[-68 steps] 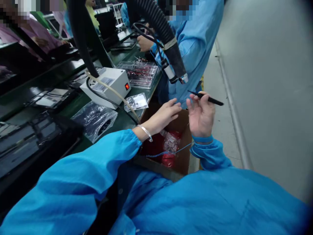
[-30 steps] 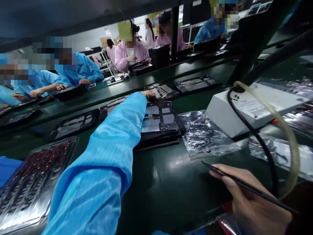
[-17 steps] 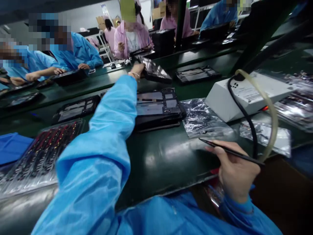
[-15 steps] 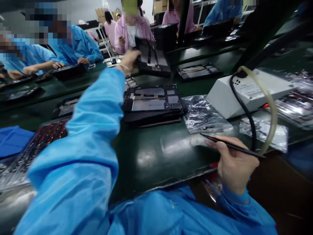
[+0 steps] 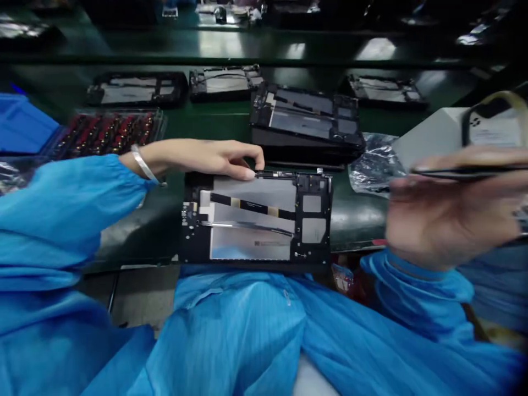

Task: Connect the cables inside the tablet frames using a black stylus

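Observation:
An opened tablet (image 5: 251, 242) lies in front of me at the table's front edge, its inside facing up with a flat ribbon cable and silver plates showing. My left hand (image 5: 218, 157) has hold of its far edge, thumb on the near side and fingers bent over the edge. At the right my right hand (image 5: 441, 214), smeared by motion, is raised above the table with its fingers closed round dark tweezers (image 5: 462, 172). Nothing touches the tweezers' tip. Just behind the tablet stands a stack of similar opened tablets (image 5: 305, 126).
Further opened tablets (image 5: 136, 88) lie along the back. Clear trays of small red and black parts (image 5: 111, 129) and a blue bin (image 5: 25, 124) are at the left. A clear plastic bag (image 5: 375, 162) and a white device (image 5: 429, 132) stand right of the stack.
My left hand has come back from far across the table with a tablet, now lying close to me. My right hand has risen with the tweezers, and my view has tilted down.

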Demonstrator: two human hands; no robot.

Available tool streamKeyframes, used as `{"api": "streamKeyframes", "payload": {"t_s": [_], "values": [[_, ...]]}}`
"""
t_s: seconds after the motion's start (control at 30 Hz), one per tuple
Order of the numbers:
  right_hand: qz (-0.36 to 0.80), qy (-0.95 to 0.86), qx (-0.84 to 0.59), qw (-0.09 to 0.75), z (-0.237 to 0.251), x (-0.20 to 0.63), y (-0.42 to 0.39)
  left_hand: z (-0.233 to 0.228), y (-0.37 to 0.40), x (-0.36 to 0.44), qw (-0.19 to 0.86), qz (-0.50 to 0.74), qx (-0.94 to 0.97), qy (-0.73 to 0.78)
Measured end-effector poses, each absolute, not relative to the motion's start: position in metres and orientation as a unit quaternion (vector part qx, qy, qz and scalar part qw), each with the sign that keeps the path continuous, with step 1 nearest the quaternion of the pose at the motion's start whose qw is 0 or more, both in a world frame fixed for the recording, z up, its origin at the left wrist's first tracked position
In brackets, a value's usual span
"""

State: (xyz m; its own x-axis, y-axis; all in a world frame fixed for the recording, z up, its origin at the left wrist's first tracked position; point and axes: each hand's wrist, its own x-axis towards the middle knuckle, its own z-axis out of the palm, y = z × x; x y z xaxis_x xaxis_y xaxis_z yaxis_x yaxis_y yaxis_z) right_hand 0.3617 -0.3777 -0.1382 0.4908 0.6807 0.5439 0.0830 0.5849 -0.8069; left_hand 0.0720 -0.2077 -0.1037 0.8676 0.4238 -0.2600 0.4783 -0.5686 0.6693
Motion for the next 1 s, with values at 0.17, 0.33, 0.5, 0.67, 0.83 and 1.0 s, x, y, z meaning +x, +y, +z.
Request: {"api": "streamKeyframes", "payload": {"t_s": [0.17, 0.33, 0.5, 0.67, 0.83, 1.0], "values": [[0.282, -0.594, -0.404, 0.637, -0.142, 0.290, -0.333, -0.148, -0.206, 0.063, 0.353, 0.030, 0.902, 0.245], [0.296, -0.682, -0.442, 0.502, -0.163, 0.279, -0.295, -0.172, -0.223, 0.043, 0.315, 0.085, 0.904, 0.276], [0.280, -0.714, -0.479, 0.427, -0.166, 0.280, -0.290, -0.185, -0.230, 0.038, 0.312, 0.126, 0.895, 0.293], [0.264, -0.730, -0.489, 0.397, -0.162, 0.282, -0.293, -0.190, -0.228, 0.040, 0.321, 0.137, 0.893, 0.285], [0.243, -0.740, -0.503, 0.374, -0.159, 0.280, -0.294, -0.191, -0.230, 0.041, 0.333, 0.146, 0.883, 0.295], [0.238, -0.745, -0.506, 0.363, -0.157, 0.279, -0.295, -0.193, -0.229, 0.041, 0.349, 0.153, 0.878, 0.290]]}}
